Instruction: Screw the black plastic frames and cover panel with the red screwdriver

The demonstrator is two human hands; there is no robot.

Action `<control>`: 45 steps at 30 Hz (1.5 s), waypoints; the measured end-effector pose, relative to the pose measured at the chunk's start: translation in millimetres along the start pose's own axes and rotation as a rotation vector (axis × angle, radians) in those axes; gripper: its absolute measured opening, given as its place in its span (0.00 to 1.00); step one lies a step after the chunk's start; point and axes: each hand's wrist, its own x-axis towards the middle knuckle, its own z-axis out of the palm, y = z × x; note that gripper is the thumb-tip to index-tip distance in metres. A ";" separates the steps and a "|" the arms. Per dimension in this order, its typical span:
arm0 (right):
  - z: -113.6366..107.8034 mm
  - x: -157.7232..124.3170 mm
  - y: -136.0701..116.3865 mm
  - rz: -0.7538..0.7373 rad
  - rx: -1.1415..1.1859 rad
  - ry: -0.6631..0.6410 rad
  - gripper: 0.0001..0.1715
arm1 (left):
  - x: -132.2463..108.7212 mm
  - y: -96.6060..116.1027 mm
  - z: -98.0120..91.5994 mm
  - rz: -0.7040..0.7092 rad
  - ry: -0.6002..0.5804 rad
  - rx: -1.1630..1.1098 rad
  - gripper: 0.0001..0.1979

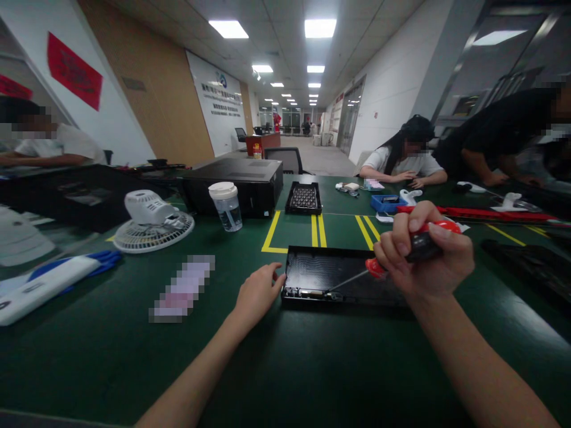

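A shallow black rectangular casing (330,267) lies flat on the green table, with small metal parts and wiring along its near edge. My left hand (260,289) grips the casing's left end, with the thumb and fingers bent at its edge. A red and black screwdriver (423,245) is wrapped in the fingers of my right hand (439,261), above the casing's right part. Its thin shaft slants down to the left, and the tip is at the metal parts near the front edge. My right hand hides the casing's right end.
Left of the casing are a white fan (154,223), a lidded clear cup (226,208) and a blurred-out flat object (182,290). Behind it stand a black tray (304,198) of small round parts and a large black case (236,178). A blue bin (384,204) sits near a seated person.
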 end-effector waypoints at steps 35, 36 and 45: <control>16.9 26.0 97.9 0.172 0.012 -0.079 0.09 | -1.9 -0.2 19.6 -0.030 -0.166 0.297 0.19; 17.8 26.4 99.5 0.180 0.010 -0.089 0.09 | -1.8 -0.5 19.7 -0.022 -0.165 0.297 0.19; 20.7 28.4 107.8 0.209 -0.009 -0.124 0.09 | -3.3 -1.4 20.9 0.018 -0.156 0.276 0.20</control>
